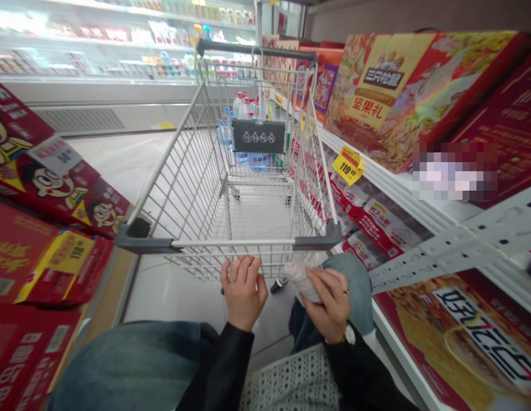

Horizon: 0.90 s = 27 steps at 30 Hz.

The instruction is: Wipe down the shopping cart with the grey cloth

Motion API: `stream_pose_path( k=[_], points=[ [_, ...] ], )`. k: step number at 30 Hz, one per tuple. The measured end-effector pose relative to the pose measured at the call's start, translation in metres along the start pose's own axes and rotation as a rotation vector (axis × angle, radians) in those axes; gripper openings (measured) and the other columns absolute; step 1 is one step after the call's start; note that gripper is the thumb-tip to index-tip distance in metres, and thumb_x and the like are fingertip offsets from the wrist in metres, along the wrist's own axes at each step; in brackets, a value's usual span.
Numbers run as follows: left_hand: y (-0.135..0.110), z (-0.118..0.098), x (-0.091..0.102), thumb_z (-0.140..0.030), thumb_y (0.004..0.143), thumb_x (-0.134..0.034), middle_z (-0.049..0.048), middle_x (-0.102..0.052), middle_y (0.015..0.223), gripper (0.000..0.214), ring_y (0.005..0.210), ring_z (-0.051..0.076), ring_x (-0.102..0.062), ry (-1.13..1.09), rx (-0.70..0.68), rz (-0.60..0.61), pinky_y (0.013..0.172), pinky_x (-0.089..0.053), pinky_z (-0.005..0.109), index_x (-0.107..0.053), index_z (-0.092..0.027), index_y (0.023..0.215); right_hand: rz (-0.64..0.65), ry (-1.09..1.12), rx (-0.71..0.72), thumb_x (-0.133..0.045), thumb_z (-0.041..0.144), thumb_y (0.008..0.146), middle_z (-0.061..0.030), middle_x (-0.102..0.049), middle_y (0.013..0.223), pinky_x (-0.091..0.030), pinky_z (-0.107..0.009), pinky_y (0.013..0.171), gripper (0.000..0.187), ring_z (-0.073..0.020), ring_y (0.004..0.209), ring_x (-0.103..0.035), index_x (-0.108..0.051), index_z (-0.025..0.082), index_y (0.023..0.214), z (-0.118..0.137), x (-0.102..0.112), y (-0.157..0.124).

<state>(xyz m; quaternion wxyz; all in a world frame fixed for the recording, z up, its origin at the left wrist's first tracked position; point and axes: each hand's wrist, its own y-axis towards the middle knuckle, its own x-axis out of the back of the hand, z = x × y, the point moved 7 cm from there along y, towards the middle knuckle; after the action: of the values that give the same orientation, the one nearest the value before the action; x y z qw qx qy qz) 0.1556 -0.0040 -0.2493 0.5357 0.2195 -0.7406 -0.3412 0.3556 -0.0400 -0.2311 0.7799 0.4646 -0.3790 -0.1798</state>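
Observation:
I am low down behind an empty wire shopping cart [231, 188]. My left hand [243, 291] is curled with its fingers hooked on the cart's lower front wires, just under the rim bar [233, 244]. My right hand [329, 302] is closed on a crumpled pale cloth or tissue [300, 278], held next to the cart's near right corner. My knees in blue jeans [132, 365] show below, with black sleeves on both arms.
Red gift boxes [43, 188] are stacked on the left. On the right, white shelves [462, 240] hold red boxes and packets, with a yellow price tag [348, 166]. A refrigerated case [98, 63] stands across the aisle beyond the pale floor.

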Motion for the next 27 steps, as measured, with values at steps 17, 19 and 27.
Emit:
stream_pose_path(
  k=[17, 19, 27],
  points=[
    [-0.001, 0.006, 0.007, -0.006, 0.078, -0.062, 0.0074, -0.071, 0.106, 0.034, 0.112, 0.026, -0.059, 0.020, -0.013, -0.070, 0.119, -0.032, 0.053, -0.063, -0.019, 0.110, -0.070, -0.085, -0.006, -0.075, 0.011, 0.080, -0.0077, -0.071, 0.105, -0.056, -0.042, 0.088, 0.055, -0.0255, 0.102, -0.060, -0.065, 0.026, 0.133, -0.001, 0.014, 0.018],
    [0.000, 0.007, 0.008, -0.006, 0.079, -0.062, 0.0070, -0.071, 0.105, 0.034, 0.111, 0.026, -0.059, 0.012, -0.005, -0.068, 0.119, -0.033, 0.053, -0.062, -0.019, 0.110, -0.032, -0.073, 0.008, -0.071, 0.012, 0.083, -0.0070, -0.071, 0.104, -0.057, -0.041, 0.086, 0.051, -0.0247, 0.100, -0.060, -0.065, 0.027, 0.132, -0.002, 0.009, 0.017],
    [0.001, 0.008, 0.010, -0.007, 0.079, -0.062, 0.0065, -0.071, 0.105, 0.032, 0.111, 0.026, -0.060, 0.013, -0.008, -0.093, 0.118, -0.033, 0.053, -0.062, -0.019, 0.109, 0.144, -0.032, 0.025, -0.058, 0.007, 0.083, -0.0070, -0.071, 0.109, -0.056, -0.041, 0.091, 0.049, -0.0243, 0.104, -0.058, -0.067, 0.023, 0.129, 0.000, -0.010, -0.003]
  ],
)
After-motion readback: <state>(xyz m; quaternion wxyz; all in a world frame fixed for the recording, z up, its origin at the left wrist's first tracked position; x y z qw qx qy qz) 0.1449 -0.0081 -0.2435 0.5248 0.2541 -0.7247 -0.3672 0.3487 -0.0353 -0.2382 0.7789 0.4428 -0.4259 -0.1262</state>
